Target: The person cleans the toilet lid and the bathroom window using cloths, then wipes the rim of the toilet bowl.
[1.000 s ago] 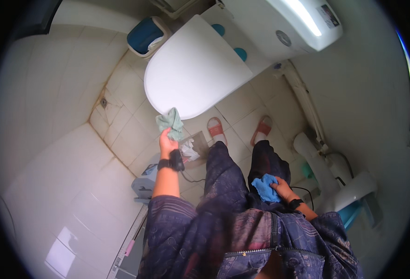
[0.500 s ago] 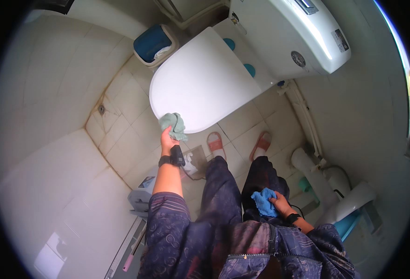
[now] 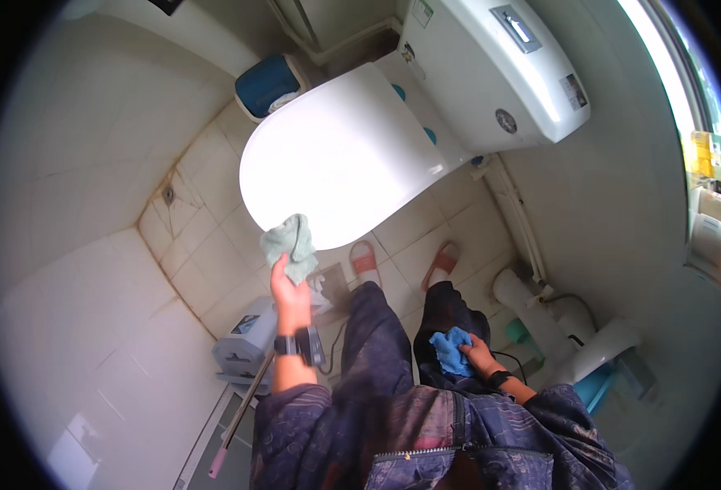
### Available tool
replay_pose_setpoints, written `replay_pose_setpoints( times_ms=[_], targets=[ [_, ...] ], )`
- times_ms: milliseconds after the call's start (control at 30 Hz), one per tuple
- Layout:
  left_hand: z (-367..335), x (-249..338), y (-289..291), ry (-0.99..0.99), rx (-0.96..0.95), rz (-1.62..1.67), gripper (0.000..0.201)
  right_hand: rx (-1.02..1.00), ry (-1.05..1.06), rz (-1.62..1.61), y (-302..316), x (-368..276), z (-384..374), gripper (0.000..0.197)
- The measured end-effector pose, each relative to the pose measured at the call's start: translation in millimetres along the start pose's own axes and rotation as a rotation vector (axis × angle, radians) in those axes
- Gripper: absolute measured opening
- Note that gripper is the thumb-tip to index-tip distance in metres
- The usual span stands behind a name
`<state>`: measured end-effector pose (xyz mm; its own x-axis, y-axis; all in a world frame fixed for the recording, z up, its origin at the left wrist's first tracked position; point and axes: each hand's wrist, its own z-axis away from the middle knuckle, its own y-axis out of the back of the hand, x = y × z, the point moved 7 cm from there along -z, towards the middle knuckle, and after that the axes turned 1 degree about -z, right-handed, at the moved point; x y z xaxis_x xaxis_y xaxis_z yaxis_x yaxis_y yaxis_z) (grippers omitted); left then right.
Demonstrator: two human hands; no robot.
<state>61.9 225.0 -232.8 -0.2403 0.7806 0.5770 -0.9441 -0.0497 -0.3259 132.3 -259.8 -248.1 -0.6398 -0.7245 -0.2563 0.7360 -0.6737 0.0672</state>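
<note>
My left hand grips a pale green cloth, with the fingers mostly hidden behind it. The cloth overlaps the front edge of the white toilet lid; whether it touches the lid I cannot tell. The lid covers the bowl. Over my right thigh, my right hand is closed on a crumpled blue cloth.
A blue bin with a pale rim stands beside the toilet. The white tank rises behind the lid. To the left are a grey box-like container and a pink-ended stick. A washbasin is at right.
My left hand has drawn back toward me with the pale green cloth, which looks more spread out. The view has shifted a little; my right hand still holds the blue cloth.
</note>
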Motion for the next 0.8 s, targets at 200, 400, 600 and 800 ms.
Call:
replay_pose_setpoints(
  times_ms=[200,400,600,800],
  targets=[
    [85,25,-97,-0.114,-0.190,0.125,0.048,-0.063,0.073,-0.044,7,-9,-9,0.035],
    [133,-6,-202,-0.122,-0.405,-0.062,0.041,-0.128,0.091,-0.083,25,-71,20,0.038],
    [154,-34,-300,-0.210,-0.709,-0.084,0.053,-0.077,0.147,-0.121,64,-89,16,0.037],
    [148,-65,-355,-0.337,-0.834,-0.262,0.070,-0.037,0.114,-0.072,87,-82,7,0.037]
  ],
)
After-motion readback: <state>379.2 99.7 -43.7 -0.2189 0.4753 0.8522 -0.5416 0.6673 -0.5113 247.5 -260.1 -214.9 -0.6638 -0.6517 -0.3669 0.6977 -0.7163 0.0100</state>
